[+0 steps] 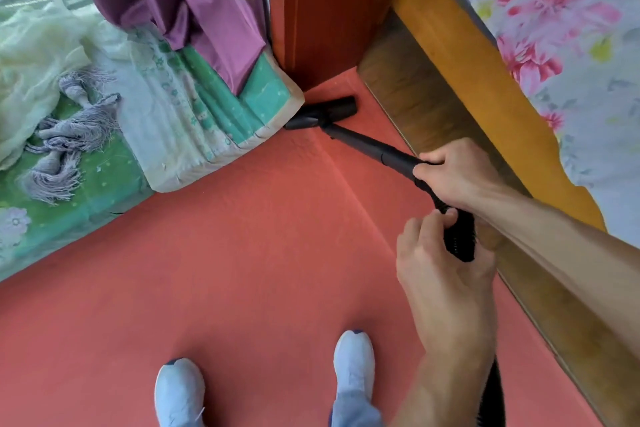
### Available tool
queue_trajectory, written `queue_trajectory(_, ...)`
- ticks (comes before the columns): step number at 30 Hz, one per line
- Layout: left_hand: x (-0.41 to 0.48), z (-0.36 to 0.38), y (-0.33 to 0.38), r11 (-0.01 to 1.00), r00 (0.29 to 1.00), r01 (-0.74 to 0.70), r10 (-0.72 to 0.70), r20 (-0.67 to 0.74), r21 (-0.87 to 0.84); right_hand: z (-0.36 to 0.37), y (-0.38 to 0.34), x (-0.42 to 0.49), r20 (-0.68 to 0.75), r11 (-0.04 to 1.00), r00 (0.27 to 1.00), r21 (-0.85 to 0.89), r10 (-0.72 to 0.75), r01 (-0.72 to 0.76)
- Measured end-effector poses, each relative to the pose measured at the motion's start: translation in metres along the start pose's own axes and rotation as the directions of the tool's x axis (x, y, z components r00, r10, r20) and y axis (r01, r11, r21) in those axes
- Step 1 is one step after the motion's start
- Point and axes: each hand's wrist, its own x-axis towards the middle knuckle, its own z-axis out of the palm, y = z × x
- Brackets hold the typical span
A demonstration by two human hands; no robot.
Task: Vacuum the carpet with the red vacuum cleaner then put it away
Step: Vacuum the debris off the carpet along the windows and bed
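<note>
You're mid-vacuuming: your right hand (pixel 453 180) grips the wand (pixel 363 146), your left hand (pixel 440 267) grips the hose (pixel 460 239), the nozzle (pixel 332 109) is in the carpet's (pixel 242 253) far corner, and putting away remains.

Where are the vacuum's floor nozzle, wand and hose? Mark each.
floor nozzle (pixel 332 109), head view, top of the black head.
wand (pixel 367 146), head view, middle of the bare tube.
hose (pixel 461 236), head view, ribbed black stretch.
</note>
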Motion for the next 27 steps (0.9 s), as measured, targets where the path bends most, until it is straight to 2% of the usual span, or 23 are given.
queue_trajectory(5,0.021,0.052,-0.002,0.997,0.995,-0.069,0.071,-0.069,0.032,-0.014,0.021,0.049,-0.081,0.995,0.993,-0.04,-0.091,0.088)
queue_trajectory(11,0.016,0.073,-0.003,0.99,0.988,-0.132,0.136,-0.078,0.056,-0.025,0.04,0.056,-0.083,0.984,0.984,-0.097,-0.156,0.148)
queue_trajectory(15,-0.004,0.076,0.002,0.994,0.994,-0.11,0.11,-0.004,0.021,-0.035,0.054,0.044,-0.109,0.985,0.983,-0.105,-0.149,0.137)
queue_trajectory(18,0.002,0.08,0.001,0.997,0.997,-0.065,0.066,-0.033,0.032,-0.029,0.054,0.048,-0.103,0.984,0.983,-0.101,-0.155,0.145)
queue_trajectory(21,0.028,0.082,-0.004,1.0,0.998,-0.007,0.007,-0.056,-0.013,-0.018,0.038,0.062,-0.144,0.967,0.962,-0.133,-0.234,0.215)
queue_trajectory(24,0.045,0.084,-0.013,0.999,0.999,-0.045,0.045,-0.019,0.006,-0.015,0.035,0.074,-0.175,0.931,0.929,-0.227,-0.326,0.285)
queue_trajectory(27,0.033,0.098,-0.018,1.0,0.999,0.01,-0.012,0.045,0.029,-0.018,0.056,0.078,-0.098,0.93,0.959,-0.288,-0.266,0.228)
